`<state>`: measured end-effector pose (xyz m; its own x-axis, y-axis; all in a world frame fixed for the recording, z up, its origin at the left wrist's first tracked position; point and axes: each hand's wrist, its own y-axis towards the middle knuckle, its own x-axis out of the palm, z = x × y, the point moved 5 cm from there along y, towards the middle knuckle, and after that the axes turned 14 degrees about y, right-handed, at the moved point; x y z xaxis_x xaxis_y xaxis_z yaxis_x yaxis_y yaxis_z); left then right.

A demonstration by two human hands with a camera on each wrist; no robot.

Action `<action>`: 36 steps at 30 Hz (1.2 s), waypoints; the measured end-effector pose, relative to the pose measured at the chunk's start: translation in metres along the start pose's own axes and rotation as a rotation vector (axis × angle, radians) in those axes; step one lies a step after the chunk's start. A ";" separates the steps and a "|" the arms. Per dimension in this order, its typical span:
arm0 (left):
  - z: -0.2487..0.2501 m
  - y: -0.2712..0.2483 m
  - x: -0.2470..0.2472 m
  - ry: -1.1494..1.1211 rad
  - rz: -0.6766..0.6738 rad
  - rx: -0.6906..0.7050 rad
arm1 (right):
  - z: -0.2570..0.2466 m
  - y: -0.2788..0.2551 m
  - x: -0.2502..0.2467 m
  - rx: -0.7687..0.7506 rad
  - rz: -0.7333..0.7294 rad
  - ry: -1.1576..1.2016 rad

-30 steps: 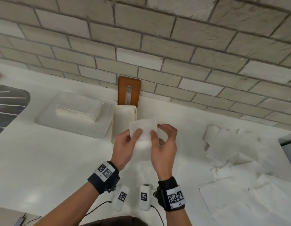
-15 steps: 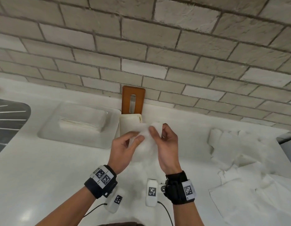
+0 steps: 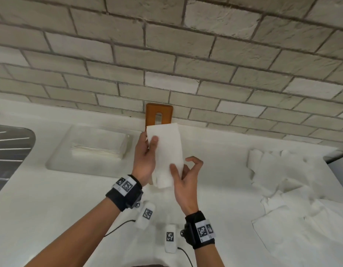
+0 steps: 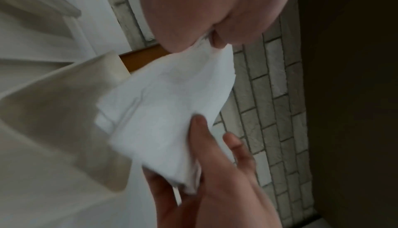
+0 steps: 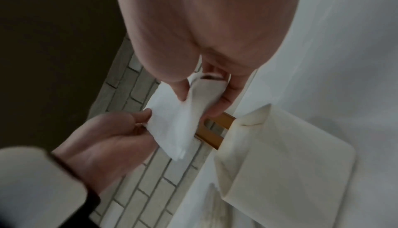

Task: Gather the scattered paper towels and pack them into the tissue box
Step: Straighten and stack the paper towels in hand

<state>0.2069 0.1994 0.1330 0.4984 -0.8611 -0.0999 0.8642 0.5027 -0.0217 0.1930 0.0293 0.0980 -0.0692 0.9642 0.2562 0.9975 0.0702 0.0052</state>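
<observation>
1. Step in hand, as I judge it: folding one paper towel (image 3: 165, 151) into a narrow pad before packing. It is held in the air above the worktop (image 3: 51, 209), at 12 o'clock from the wrists.
2. The left hand (image 3: 144, 160) pinches the towel's upper left edge, thumb on the front face and fingers (image 3: 142, 135) curled behind.
3. The right hand (image 3: 186, 180) pinches the lower right corner with its thumb; its other fingers (image 3: 195, 162) are loosely curled and spread, clear of the sheet.
4. The tissue box (image 4: 64, 121), cream with rounded corners, stands open just beyond the hands at 12 o'clock; its brown slotted lid (image 3: 159, 116) leans upright on the brick wall (image 3: 186, 54).
5. The next move likely calls for lowering the pad flat into the box without letting the fold spring open.
6. The towel is soft, white and faintly embossed, doubled into a tall rectangle.
7. More loose towels (image 3: 292, 189) lie crumpled and overlapping at 3 o'clock, so much is left.
8. A shallow white tray (image 3: 57, 162) with a neat stack of sheets (image 3: 99, 145) sits at 10 o'clock.
</observation>
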 end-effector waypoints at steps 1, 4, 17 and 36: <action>-0.004 0.009 -0.001 0.032 0.003 -0.025 | 0.005 0.001 -0.002 -0.023 0.017 -0.054; -0.024 0.038 -0.002 0.180 -0.038 -0.055 | 0.018 0.017 -0.004 -0.074 0.087 -0.235; -0.104 0.023 0.006 1.467 -0.655 0.022 | 0.054 0.043 0.026 0.254 -0.155 -0.889; -0.088 -0.169 0.245 0.949 -0.547 0.385 | -0.028 0.008 -0.396 0.258 -0.511 -1.425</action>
<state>0.1764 -0.0900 0.0251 -0.0587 -0.4719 -0.8797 0.9933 -0.1158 -0.0042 0.2292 -0.3593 0.0234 -0.4970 0.2496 -0.8311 0.8453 0.3556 -0.3987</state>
